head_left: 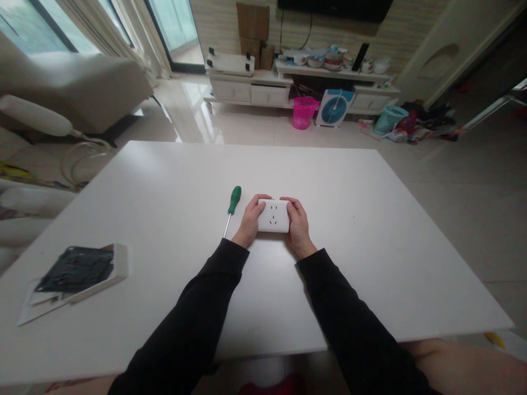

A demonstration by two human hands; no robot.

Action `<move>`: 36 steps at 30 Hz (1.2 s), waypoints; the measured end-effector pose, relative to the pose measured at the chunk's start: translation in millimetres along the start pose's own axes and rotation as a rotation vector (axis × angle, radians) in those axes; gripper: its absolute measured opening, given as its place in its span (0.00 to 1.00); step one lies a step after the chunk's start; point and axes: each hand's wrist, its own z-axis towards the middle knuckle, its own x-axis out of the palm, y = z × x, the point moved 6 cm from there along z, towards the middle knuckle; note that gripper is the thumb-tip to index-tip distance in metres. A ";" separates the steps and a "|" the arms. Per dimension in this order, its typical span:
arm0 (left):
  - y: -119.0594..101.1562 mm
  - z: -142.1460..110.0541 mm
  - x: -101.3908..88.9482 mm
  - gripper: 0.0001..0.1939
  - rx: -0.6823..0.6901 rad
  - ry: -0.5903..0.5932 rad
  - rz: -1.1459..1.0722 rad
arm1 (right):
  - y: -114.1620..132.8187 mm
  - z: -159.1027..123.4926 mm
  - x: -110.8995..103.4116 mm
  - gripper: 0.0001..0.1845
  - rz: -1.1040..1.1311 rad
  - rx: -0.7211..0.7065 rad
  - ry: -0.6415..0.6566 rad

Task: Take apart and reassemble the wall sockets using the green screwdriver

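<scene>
A white wall socket [273,224] with slots in its face is held between my two hands, above the middle of the white table [370,263]. My left hand [249,220] grips its left edge, thumb on the front corner. On the right edge, my right hand [299,225] holds it the same way, fingers curled behind where they are partly hidden. Just left of my left hand lies a screwdriver [235,199] with a green handle, its shaft pointing toward me and its tip close to my left sleeve.
On the table's left side lies an open white box [120,262] with dark flat parts [78,269] in it. Beyond the table stand a pink basket [303,114], a blue-and-white fan [334,108] and a low cabinet [269,94]. A sofa [82,88] is at the far left.
</scene>
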 end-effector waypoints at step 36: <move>9.5 -3.3 -1.5 0.11 -0.286 -0.025 -0.383 | 9.9 -5.2 13.2 0.14 0.139 0.001 0.084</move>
